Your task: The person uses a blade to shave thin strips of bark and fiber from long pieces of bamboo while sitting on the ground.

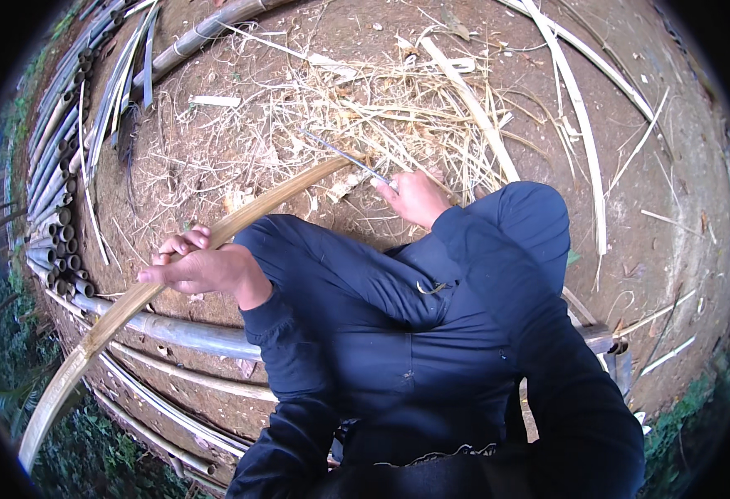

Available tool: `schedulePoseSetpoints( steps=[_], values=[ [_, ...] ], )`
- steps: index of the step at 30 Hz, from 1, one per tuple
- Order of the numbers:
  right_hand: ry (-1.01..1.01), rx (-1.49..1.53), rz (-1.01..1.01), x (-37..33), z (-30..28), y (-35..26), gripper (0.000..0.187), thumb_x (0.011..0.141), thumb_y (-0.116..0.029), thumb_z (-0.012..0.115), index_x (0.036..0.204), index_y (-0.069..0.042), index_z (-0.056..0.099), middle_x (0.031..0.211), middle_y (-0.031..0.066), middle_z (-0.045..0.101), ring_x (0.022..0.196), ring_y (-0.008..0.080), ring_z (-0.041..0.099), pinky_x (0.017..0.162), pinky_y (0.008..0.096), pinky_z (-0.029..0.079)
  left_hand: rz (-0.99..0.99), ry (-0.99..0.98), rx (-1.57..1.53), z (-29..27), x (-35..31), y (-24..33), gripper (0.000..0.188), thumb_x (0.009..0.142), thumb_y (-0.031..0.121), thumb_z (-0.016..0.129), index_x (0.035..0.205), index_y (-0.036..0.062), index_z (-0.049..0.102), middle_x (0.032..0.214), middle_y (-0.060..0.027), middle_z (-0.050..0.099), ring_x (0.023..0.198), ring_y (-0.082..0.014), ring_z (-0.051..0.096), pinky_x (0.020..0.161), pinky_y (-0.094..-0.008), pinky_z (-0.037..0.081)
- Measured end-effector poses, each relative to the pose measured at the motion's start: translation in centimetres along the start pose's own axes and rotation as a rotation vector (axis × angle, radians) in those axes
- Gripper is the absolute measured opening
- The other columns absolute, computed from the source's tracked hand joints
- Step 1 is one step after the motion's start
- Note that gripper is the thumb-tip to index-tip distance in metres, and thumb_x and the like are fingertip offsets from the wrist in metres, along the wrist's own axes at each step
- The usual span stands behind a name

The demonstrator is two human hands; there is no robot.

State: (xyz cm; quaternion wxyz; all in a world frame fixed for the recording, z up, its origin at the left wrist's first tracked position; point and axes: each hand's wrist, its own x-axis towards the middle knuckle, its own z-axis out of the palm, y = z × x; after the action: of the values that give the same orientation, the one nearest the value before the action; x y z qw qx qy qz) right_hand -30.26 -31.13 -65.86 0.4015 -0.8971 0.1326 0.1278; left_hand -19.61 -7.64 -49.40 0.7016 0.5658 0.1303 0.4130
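Note:
A long split bamboo strip (267,202) runs from the lower left rim up to the middle of the view. My left hand (202,264) is closed around it, thumb along the near side and fingers over the far side. In my right hand (415,200) is a knife (350,158), gripped by its handle, which the fingers mostly hide. Its thin blade points up and left and crosses the far end of the strip; whether the edge touches the bamboo I cannot tell.
Thin shavings (415,108) lie heaped on the dirt ahead of my crossed legs. A pale bamboo slat (473,108) rests across them, and longer slats (579,116) lie to the right. Stacked bamboo poles (59,212) line the left side. A thick pole (186,333) passes beside my left arm.

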Motion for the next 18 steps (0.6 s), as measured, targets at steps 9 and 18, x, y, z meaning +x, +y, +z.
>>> schedulePoseSetpoints(
  steps=[9,18],
  values=[
    [0.022,-0.037,0.117,0.3,2.7,2.5,0.045,0.098,-0.039,0.058,0.087,0.004,0.071,0.081,0.0277,0.069,0.081,0.0441,0.069,0.079,0.0517,0.055,0.217,-0.009,-0.004,0.4,-3.0,1.4,0.065,0.101,0.071,0.021,0.083,0.0102,0.037,0.077,-0.0047,0.043,0.055,-0.0115,0.042,0.046,-0.0212,0.041],
    [0.065,0.046,0.1,-1.2,0.4,-0.6,0.046,0.1,-0.042,0.053,0.094,0.002,0.066,0.074,0.0233,0.068,0.074,0.0415,0.069,0.074,0.05,0.055,0.139,-0.276,0.11,-0.8,-3.3,2.3,0.059,0.103,0.063,0.024,0.09,0.0073,0.039,0.083,-0.0058,0.044,0.066,-0.0158,0.049,0.064,-0.0287,0.05]
  ],
)
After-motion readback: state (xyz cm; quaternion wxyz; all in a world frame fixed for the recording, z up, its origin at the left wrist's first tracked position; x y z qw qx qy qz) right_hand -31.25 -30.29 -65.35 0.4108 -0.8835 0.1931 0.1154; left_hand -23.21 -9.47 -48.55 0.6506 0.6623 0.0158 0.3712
